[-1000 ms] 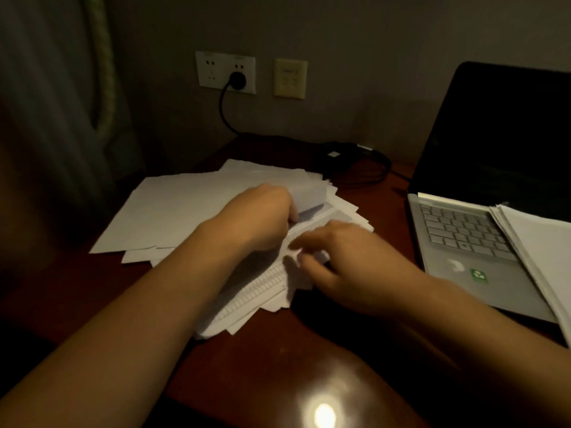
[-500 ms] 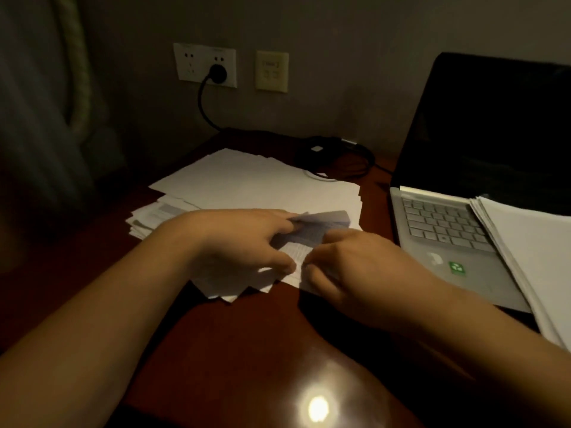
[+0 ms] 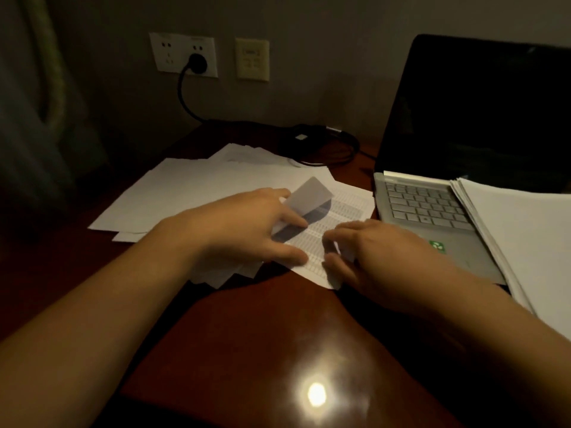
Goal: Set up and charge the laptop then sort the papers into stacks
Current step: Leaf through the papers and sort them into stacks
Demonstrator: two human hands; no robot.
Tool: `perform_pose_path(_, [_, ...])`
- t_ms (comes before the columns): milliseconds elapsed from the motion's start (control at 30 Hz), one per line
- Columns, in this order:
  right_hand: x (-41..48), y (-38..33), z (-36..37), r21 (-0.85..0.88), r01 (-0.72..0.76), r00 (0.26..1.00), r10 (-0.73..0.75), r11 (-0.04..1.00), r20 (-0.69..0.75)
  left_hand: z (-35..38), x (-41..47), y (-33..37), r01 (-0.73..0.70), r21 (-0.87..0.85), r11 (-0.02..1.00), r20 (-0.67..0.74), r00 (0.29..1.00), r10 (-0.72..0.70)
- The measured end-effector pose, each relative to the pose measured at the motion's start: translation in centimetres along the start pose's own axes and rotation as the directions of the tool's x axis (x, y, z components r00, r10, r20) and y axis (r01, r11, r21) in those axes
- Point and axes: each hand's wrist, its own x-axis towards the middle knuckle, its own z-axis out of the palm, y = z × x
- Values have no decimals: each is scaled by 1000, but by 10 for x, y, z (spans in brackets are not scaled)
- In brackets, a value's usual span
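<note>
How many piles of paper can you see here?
2. One loose pile is spread on the desk, left of the laptop. One neater stack rests on the laptop's right side. More could lie out of view.

Both bare forearms reach in from the near side, converging toward the middle. The left hand (image 3: 244, 230) lies palm-down, fingers spread and fairly straight, thumb pointing right. The right hand (image 3: 380, 257) sits just right of it, fingers curled, pinching the near edge of a sheet (image 3: 349, 205).
</note>
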Motion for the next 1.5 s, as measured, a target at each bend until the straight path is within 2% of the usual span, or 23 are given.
perform_pose_path(67, [-1,12,-4,113,-49,996,56,992,-62,-2,-2,-2,29,-43,999,84,996,-25])
perform_pose_path(167, [-4,24,-9,338,-135,965,202,931,-170,-1,1,0,17,-67,998,68,998,-12])
perform_pose_path(233, [-7,28,-12,505,-156,932,295,849,-209,1,2,1,32,-88,996,48,998,-27])
perform_pose_path(333, [-9,26,-10,689,-171,914,374,704,-156,4,2,0,32,-109,994,-2,999,-32])
perform_pose_path(433, [-9,20,-7,756,-186,930,360,628,-70,6,2,-7,-19,-160,987,-107,994,1])
perform_pose_path(533, [-8,13,-4,795,-194,928,369,574,-40,7,5,-16,-17,-212,977,-202,979,-27])
perform_pose_path(633, [-7,2,1,846,-179,933,359,502,-16,5,5,-16,-23,-256,966,-178,984,-23])
perform_pose_path(733, [-5,-5,4,908,-164,939,343,386,24,6,3,-13,-23,-352,936,-111,994,-18])
perform_pose_path(833, [-3,-7,4,938,-144,928,372,314,18,8,1,-14,-49,-375,926,-134,991,-2])
perform_pose_path(933, [-3,-4,4,944,-131,915,403,301,-1,4,-2,-16,-90,-326,941,-173,984,35])
perform_pose_path(1100, [-4,1,4,883,-154,919,393,443,-37,0,-2,-19,-96,-308,946,-194,980,37])
perform_pose_path(1300, [-1,10,6,868,-103,869,468,486,-159,2,-2,-22,-97,-342,935,-263,965,4])
perform_pose_path(1400, [-2,13,3,895,-71,834,518,440,-189,3,0,-25,-99,-354,930,-315,949,-19])
perform_pose_path(1500, [-4,9,0,936,-73,849,513,345,-123,1,-1,-22,-159,-452,878,-371,928,-23])
